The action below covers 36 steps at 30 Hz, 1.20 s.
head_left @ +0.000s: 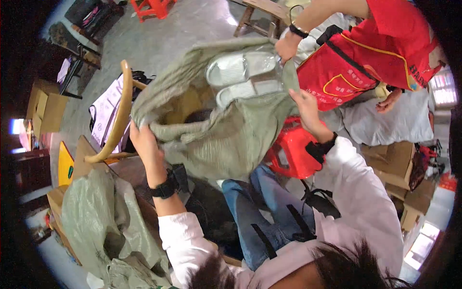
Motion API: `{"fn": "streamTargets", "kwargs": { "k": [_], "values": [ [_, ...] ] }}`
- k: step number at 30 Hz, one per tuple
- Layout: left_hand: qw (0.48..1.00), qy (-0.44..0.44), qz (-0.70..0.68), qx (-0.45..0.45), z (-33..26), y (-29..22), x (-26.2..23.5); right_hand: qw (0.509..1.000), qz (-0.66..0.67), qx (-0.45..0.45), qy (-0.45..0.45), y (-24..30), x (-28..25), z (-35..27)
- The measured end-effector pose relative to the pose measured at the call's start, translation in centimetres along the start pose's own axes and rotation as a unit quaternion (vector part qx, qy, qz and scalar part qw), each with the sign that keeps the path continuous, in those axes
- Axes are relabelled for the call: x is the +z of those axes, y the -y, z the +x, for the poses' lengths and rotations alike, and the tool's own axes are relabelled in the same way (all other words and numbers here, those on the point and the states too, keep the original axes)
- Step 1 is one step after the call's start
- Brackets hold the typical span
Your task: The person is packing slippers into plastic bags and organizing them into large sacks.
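A large green woven sack (231, 139) is stretched open in front of me, its mouth facing up. My left hand (146, 144) grips the rim at the near left corner. At the right end, my right hand (308, 110) holds the rim with fingers and thumb pinched on it. White slippers (229, 70) in clear plastic lie in the mouth toward the right, and something yellowish-brown shows deeper inside on the left. A co-worker's hand (287, 45) is at the sack's far right edge, next to the slippers.
A red plastic stool (296, 154) stands just right of the sack. Left are a curved wooden chair arm (122, 106) and another green sack (98, 216). The co-worker in a red apron (337, 72) is at the far right, with cardboard boxes (392, 161) behind my right arm.
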<state>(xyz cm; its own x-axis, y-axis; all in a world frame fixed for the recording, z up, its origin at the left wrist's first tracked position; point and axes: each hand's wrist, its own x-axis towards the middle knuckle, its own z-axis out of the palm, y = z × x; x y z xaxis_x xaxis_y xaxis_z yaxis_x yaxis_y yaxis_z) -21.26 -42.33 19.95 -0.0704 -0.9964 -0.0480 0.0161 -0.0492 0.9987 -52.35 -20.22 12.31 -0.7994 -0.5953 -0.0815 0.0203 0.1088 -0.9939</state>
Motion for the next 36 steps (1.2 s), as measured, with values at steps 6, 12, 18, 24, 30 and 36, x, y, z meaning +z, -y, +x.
{"fn": "streamTargets", "kwargs": {
  "k": [6,12,18,24,30,36],
  "values": [
    [0.982,0.106,-0.134,0.076,0.3,-2.8,9.7,0.994,0.019,-0.048,-0.098,4.1,0.5,1.7],
    [0.976,0.175,-0.131,0.009,0.8,1.3,18.8,0.963,-0.157,-0.081,-0.202,3.2,-2.7,3.4],
    [0.955,0.241,-0.152,-0.081,4.6,6.2,21.6,0.862,-0.414,-0.252,-0.15,-6.8,-4.9,-0.3],
    [0.942,0.253,-0.195,-0.102,7.1,6.3,23.5,0.776,-0.605,0.173,0.055,-22.9,-5.9,-4.0],
    [0.949,0.293,-0.078,-0.084,6.4,8.7,23.4,0.648,-0.663,0.305,0.217,-25.9,-3.1,-0.7],
    [0.889,0.364,-0.205,-0.187,7.9,7.2,26.4,0.766,-0.41,0.471,0.151,-25.7,1.2,-6.0]
  ]
}}
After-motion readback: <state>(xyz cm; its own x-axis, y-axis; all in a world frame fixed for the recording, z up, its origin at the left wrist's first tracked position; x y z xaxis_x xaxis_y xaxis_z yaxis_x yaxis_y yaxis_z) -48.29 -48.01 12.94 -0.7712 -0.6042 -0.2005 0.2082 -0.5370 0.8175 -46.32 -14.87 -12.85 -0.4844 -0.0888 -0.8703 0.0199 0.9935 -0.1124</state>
